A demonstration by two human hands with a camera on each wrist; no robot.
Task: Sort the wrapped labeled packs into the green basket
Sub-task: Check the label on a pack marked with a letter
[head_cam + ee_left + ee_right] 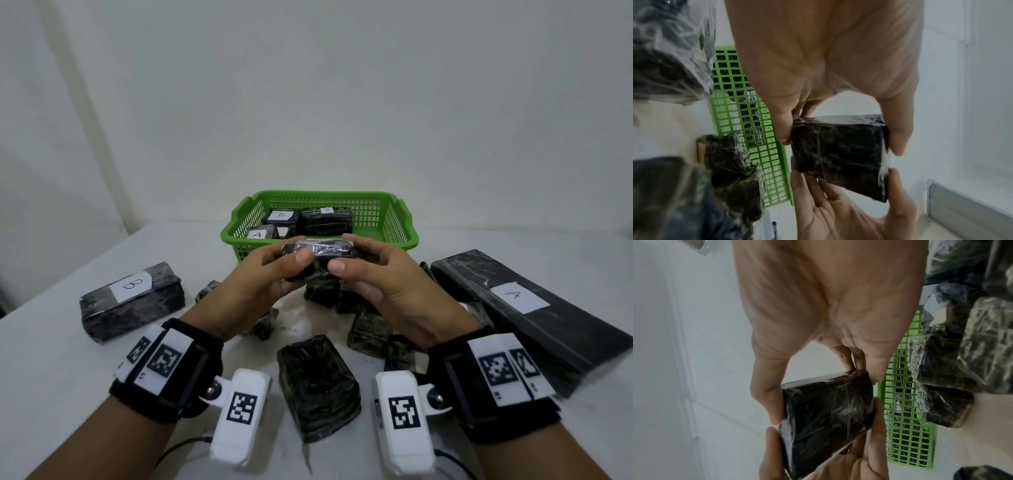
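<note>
Both hands hold one small wrapped pack [317,255] up off the table [51,359]. The left hand [253,277] pinches its left end, thumb on the near face and fingers behind; the right hand [383,277] grips the right end the same way (no label shows on it in any view). Just beyond the fingers stands the basket [394,222], with packs marked A and B inside. Below the hands lies a loose heap of packs [318,387].
</note>
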